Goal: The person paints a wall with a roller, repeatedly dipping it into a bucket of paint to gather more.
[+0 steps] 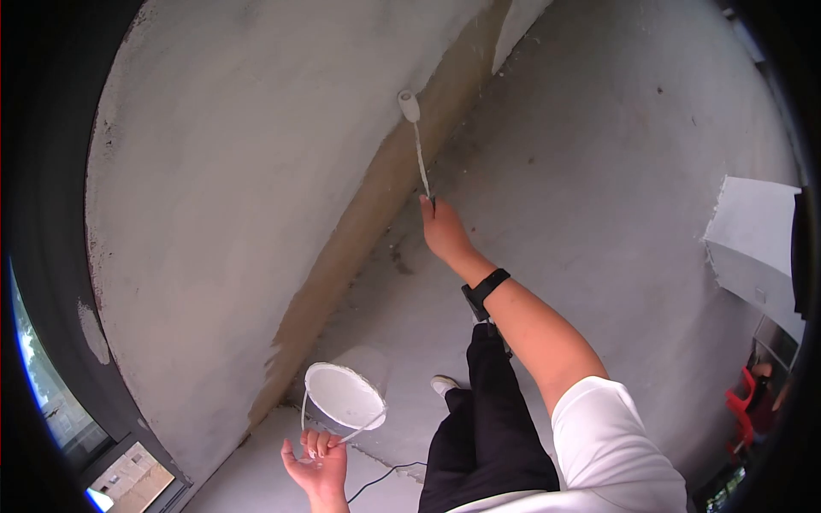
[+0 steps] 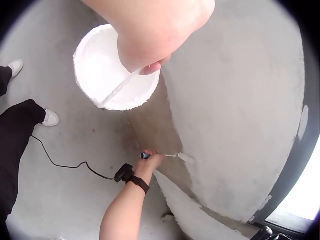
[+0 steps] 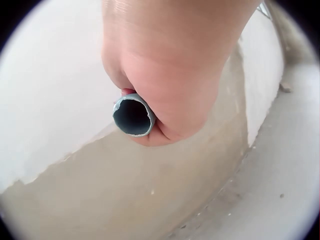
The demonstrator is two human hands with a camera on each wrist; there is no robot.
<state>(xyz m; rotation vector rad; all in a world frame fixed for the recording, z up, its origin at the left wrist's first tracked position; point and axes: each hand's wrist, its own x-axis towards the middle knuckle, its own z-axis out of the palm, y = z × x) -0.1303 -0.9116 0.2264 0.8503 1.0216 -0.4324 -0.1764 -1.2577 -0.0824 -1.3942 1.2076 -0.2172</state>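
Right hand (image 1: pixel 445 231) clenched on the roller (image 1: pixel 410 106) handle, head far along the wall (image 1: pixel 256 171) at its bare strip (image 1: pixel 359 231); left hand (image 1: pixel 318 462) grasping the near bucket (image 1: pixel 363 357) by its wire. Press evenly; overlap the white edge.

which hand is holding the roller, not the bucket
The right hand: it grips the roller by its handle, the head at the wall beside the bare tan strip. The left hand holds the white bucket by its wire handle.

Matt white-coated plaster wall (image 1: pixel 239 171), rough grey concrete floor (image 1: pixel 599 171), smooth hollow plastic roller handle (image 3: pixel 133 116), paint-crusted plastic bucket (image 2: pixel 80 62).
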